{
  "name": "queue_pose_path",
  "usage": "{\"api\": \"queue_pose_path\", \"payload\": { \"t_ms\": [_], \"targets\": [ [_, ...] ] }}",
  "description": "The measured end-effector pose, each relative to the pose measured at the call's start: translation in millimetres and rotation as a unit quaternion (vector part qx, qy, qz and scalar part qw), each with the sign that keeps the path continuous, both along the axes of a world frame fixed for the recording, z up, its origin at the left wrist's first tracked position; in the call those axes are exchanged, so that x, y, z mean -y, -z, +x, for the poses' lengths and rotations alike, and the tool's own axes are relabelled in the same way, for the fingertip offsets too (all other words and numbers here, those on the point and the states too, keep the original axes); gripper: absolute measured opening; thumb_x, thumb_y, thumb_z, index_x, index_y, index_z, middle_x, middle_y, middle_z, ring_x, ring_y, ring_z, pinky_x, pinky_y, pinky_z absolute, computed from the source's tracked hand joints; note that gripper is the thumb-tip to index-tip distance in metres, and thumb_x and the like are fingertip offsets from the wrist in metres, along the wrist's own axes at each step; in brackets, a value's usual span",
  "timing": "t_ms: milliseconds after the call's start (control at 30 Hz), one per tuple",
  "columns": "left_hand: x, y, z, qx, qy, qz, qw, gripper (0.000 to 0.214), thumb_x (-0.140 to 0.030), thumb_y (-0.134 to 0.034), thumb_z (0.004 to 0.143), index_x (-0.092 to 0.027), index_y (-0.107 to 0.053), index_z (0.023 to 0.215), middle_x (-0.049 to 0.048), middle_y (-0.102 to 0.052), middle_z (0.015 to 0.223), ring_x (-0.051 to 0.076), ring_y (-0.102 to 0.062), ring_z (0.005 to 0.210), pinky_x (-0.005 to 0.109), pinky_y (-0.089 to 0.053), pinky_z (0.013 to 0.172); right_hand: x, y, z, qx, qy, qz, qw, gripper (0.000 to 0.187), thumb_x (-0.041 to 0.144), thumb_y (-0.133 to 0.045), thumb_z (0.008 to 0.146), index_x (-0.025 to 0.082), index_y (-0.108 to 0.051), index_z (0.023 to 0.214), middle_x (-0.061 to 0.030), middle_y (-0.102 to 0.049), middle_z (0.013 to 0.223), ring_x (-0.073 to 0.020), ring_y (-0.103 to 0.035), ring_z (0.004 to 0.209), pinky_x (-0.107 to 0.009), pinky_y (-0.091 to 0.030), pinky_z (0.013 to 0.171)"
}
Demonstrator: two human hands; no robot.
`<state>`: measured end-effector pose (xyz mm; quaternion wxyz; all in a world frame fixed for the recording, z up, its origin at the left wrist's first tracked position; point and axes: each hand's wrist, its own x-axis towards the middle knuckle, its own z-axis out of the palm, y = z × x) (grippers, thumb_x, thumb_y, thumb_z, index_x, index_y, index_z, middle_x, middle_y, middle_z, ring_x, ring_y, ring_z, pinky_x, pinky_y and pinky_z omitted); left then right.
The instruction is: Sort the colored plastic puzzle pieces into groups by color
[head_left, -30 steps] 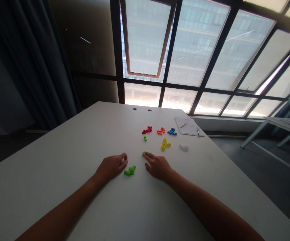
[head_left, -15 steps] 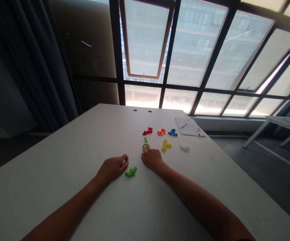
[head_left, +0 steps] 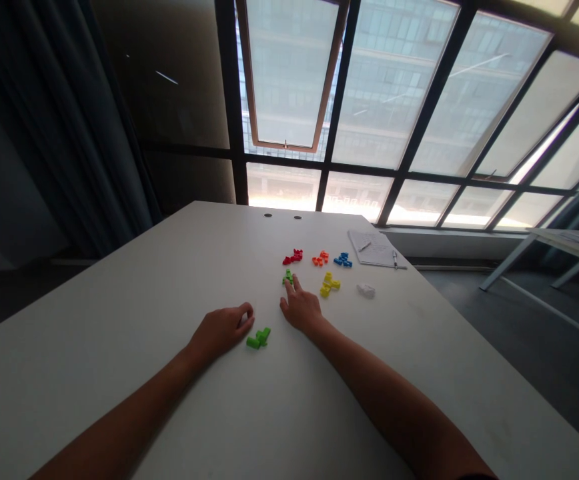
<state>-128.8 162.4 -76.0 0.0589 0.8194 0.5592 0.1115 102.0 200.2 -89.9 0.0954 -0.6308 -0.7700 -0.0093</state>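
My right hand (head_left: 302, 309) lies palm down with two fingers stretched forward. Their tips touch the near side of a few small green plastic pieces (head_left: 288, 275), which they partly hide. My left hand (head_left: 223, 327) rests on the white table (head_left: 159, 287) with its fingers curled in and the thumb bent towards them; nothing shows in its grasp. Just to the right of that hand lies a clump of larger-looking green pieces (head_left: 258, 339), apart from the fingers. Beyond the right fingertips is a group of red pieces (head_left: 293, 257).
Orange pieces (head_left: 320, 259), blue pieces (head_left: 343, 260), yellow pieces (head_left: 329, 285) and a whitish clump (head_left: 366, 291) form separate groups on the right. Paper sheets (head_left: 382, 248) with two pens lie near the right table edge. Windows stand behind the table.
My right hand has moved slightly forward, and the green piece at its fingertips now sits against the farther green piece. My left hand stays in place; the view has shifted slightly.
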Motion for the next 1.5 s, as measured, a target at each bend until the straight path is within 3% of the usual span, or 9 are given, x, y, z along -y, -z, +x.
{"api": "queue_pose_path", "payload": {
  "t_ms": [167,300,500,600,733,967,1167,1367,1500],
  "targets": [
    [0.2,0.8,-0.3,-0.001,0.000,0.004,1.000,0.021,-0.043,-0.046,0.097,-0.028,-0.061,0.097,-0.0014,-0.071,0.078,0.017,-0.063,0.067,0.026,-0.031,0.061,7.0,-3.2,2.2,-0.022,-0.029,0.017,0.999,0.053,0.037,-0.038,0.102,0.020,-0.042,0.151,-0.0174,-0.040,0.158,-0.0270,-0.069,0.109,-0.038,-0.053,0.086],
    [0.7,-0.8,-0.1,-0.003,0.000,0.004,1.000,0.021,-0.042,-0.046,0.097,-0.027,-0.061,0.097,-0.0014,-0.071,0.079,0.017,-0.063,0.068,0.026,-0.032,0.061,18.5,-7.8,4.8,-0.033,-0.097,0.008,0.995,0.036,0.027,-0.038,0.102,0.022,-0.065,0.126,-0.0115,-0.068,0.131,-0.0219,-0.071,0.102,-0.033,-0.052,0.088],
    [2.4,-4.2,0.1,0.002,0.006,0.002,1.000,0.020,-0.041,-0.047,0.097,-0.027,-0.061,0.097,-0.0013,-0.070,0.079,0.017,-0.064,0.070,0.027,-0.034,0.062,41.0,-5.5,13.3,-0.110,-0.329,0.041,0.937,0.039,0.021,-0.043,0.097,0.028,-0.066,0.129,-0.0034,-0.071,0.127,-0.0155,-0.071,0.101,-0.026,-0.052,0.087],
    [2.6,-3.8,0.5,-0.001,0.005,0.006,1.000,0.021,-0.042,-0.047,0.097,-0.027,-0.061,0.097,-0.0011,-0.070,0.078,0.017,-0.064,0.069,0.027,-0.034,0.062,47.0,-6.6,15.9,-0.103,-0.371,0.014,0.923,0.042,0.021,-0.044,0.093,0.031,-0.067,0.127,-0.0016,-0.070,0.129,-0.0161,-0.071,0.103,-0.027,-0.053,0.088],
    [1.9,-2.4,0.6,-0.008,0.000,0.004,1.000,0.022,-0.043,-0.046,0.098,-0.027,-0.061,0.097,-0.0006,-0.070,0.078,0.017,-0.063,0.067,0.027,-0.033,0.061,47.9,-11.3,15.3,-0.091,-0.362,-0.016,0.928,0.043,0.022,-0.046,0.090,0.031,-0.070,0.125,-0.0008,-0.070,0.130,-0.0165,-0.071,0.104,-0.027,-0.054,0.088],
    [0.9,-1.0,-0.5,-0.004,0.002,0.004,1.000,0.021,-0.043,-0.046,0.098,-0.027,-0.060,0.096,-0.0014,-0.070,0.077,0.017,-0.063,0.066,0.026,-0.032,0.060,44.1,-11.0,14.0,-0.090,-0.357,0.003,0.930,0.038,0.021,-0.045,0.093,0.030,-0.074,0.115,-0.0007,-0.072,0.124,-0.0144,-0.072,0.100,-0.023,-0.052,0.087],
    [1.0,-1.4,-0.1,-0.001,0.000,-0.003,1.000,0.021,-0.043,-0.046,0.098,-0.027,-0.061,0.098,-0.0012,-0.070,0.078,0.017,-0.064,0.069,0.026,-0.033,0.062,31.7,-8.7,15.6,-0.074,-0.255,0.015,0.964,0.035,0.020,-0.044,0.097,0.026,-0.076,0.108,-0.0050,-0.074,0.119,-0.0173,-0.071,0.104,-0.027,-0.052,0.090],
    [1.6,-3.3,0.5,-0.003,-0.001,-0.010,1.000,0.022,-0.043,-0.046,0.098,-0.027,-0.061,0.098,-0.0007,-0.071,0.078,0.017,-0.064,0.069,0.026,-0.033,0.062,27.5,-12.3,14.4,-0.053,-0.104,0.014,0.993,0.044,0.021,-0.043,0.096,0.028,-0.063,0.134,-0.0031,-0.063,0.141,-0.0203,-0.068,0.112,-0.032,-0.052,0.095],
    [1.8,-3.8,0.7,0.002,0.000,-0.007,1.000,0.022,-0.043,-0.046,0.098,-0.027,-0.061,0.098,-0.0008,-0.071,0.078,0.017,-0.063,0.068,0.026,-0.034,0.062,26.6,-12.4,10.6,-0.019,-0.066,0.000,0.998,0.052,0.026,-0.042,0.097,0.026,-0.048,0.148,-0.0074,-0.049,0.154,-0.0230,-0.068,0.112,-0.036,-0.054,0.093]
  ]
}}
